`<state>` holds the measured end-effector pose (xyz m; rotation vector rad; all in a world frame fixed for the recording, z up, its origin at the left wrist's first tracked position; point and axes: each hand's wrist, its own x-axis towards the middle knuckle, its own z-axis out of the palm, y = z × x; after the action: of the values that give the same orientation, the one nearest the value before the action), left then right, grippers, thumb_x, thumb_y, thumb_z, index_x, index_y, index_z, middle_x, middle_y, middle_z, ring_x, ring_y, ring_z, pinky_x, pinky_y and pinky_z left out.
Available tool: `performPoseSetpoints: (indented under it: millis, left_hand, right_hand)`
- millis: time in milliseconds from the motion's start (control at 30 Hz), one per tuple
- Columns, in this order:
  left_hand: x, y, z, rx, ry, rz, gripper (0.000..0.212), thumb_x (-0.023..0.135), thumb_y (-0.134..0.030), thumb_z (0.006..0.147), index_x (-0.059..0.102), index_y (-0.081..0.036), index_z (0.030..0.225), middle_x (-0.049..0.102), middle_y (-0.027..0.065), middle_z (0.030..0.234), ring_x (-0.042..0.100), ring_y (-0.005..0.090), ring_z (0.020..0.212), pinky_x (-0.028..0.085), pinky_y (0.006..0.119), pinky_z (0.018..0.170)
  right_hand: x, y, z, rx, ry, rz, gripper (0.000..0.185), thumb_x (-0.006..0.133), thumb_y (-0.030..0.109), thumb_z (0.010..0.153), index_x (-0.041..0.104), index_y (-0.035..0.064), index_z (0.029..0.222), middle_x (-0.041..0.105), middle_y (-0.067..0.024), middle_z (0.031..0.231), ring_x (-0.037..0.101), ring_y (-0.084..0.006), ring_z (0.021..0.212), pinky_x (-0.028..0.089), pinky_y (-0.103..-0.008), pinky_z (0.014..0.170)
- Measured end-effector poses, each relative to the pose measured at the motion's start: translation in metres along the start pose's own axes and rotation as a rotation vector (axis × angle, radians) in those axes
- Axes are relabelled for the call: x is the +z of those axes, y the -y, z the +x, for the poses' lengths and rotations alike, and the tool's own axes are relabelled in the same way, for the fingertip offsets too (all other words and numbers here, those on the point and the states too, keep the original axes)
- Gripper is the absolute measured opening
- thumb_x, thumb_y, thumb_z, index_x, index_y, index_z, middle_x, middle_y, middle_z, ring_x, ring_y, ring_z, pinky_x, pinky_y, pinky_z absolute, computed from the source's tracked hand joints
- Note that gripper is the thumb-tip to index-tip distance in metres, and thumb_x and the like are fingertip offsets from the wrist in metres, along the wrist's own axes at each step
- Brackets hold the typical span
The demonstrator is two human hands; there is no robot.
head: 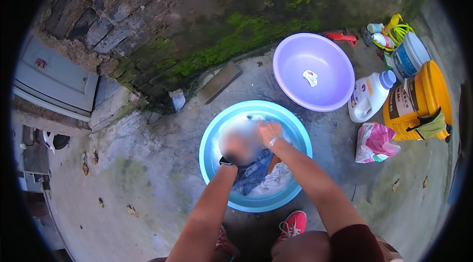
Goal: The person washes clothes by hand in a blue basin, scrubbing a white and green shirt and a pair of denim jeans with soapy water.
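Note:
A light-blue plastic basin (255,208) stands on the floor in front of me, with soapy water and laundry inside. My left hand (238,147) is over its middle, mostly lost in a blurred patch; a dark watch band circles the wrist. Beside it, at the basin's upper right, my right hand (270,132) has its fingers bent, and whether they hold anything is hidden. A pale bracelet is on that wrist. Blue denim cloth (253,173) lies wet below my hands. White cloth (275,179) is bunched to its right, and a brown, flat piece (274,163) sticks out between them.
A purple basin (314,73) stands at the upper right. Beyond it are a white detergent bottle (369,95), a yellow bucket (402,114), a white bucket (408,55) and a pink-and-white bag (375,143). A red-handled brush (340,37) lies near the mossy wall (236,36). A block (221,82) rests left.

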<state>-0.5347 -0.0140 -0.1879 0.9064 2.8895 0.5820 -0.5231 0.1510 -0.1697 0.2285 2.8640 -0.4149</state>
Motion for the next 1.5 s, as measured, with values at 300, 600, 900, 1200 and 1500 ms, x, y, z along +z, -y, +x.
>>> performPoseSetpoints:
  millis: [300,600,900,1200,1500]
  left_hand:
    - [-0.009,-0.034,-0.017,0.132,-0.061,-0.127,0.044,0.061,-0.005,0.066,0.051,-0.009,0.109,0.049,0.0223,0.102,0.05,0.0404,0.091,0.046,0.043,0.076]
    - [-0.048,-0.051,0.001,-0.006,-0.104,-1.188,0.029,0.06,0.001,0.068,0.057,-0.002,0.097,0.059,0.0072,0.095,0.054,0.0126,0.093,0.044,0.028,0.077]
    - [-0.081,-0.083,-0.009,-0.598,-0.296,-2.017,0.049,0.046,-0.037,0.087,0.038,-0.004,0.124,0.049,0.013,0.118,0.043,0.0299,0.113,0.033,0.04,0.097]
    - [0.038,-0.023,0.021,-0.495,-0.009,-2.497,0.04,0.038,-0.029,0.09,0.049,0.0,0.115,0.056,0.0146,0.112,0.055,0.0282,0.102,0.041,0.037,0.093]
    - [0.031,-0.017,0.027,-0.308,0.255,-1.197,0.038,0.05,-0.022,0.085,0.046,-0.007,0.119,0.05,0.009,0.121,0.049,0.0242,0.109,0.04,0.038,0.089]
  right_hand:
    - [0.011,-0.007,-0.03,0.19,-0.062,1.09,0.033,0.052,0.018,0.079,0.053,0.0003,0.108,0.061,-0.0155,0.1,0.057,-0.0246,0.091,0.044,-0.0311,0.08]
    - [-0.033,0.018,-0.046,0.288,0.378,2.38,0.043,0.047,0.043,0.084,0.056,0.0057,0.104,0.061,-0.0119,0.097,0.058,-0.0241,0.091,0.044,-0.0363,0.086]
    - [-0.078,0.05,-0.052,0.238,-0.056,2.323,0.021,0.058,0.01,0.082,0.054,0.0067,0.103,0.059,-0.0057,0.088,0.059,-0.0161,0.077,0.05,-0.0297,0.066]
    - [-0.075,0.071,-0.054,0.106,-0.108,2.065,0.014,0.056,0.009,0.079,0.055,0.0069,0.093,0.057,-0.0026,0.085,0.055,-0.0115,0.078,0.045,-0.0251,0.068]
    - [-0.009,0.008,-0.021,-0.073,-0.766,0.204,0.021,0.056,0.023,0.081,0.056,0.0036,0.09,0.059,-0.0144,0.088,0.058,-0.0285,0.074,0.046,-0.0382,0.066]
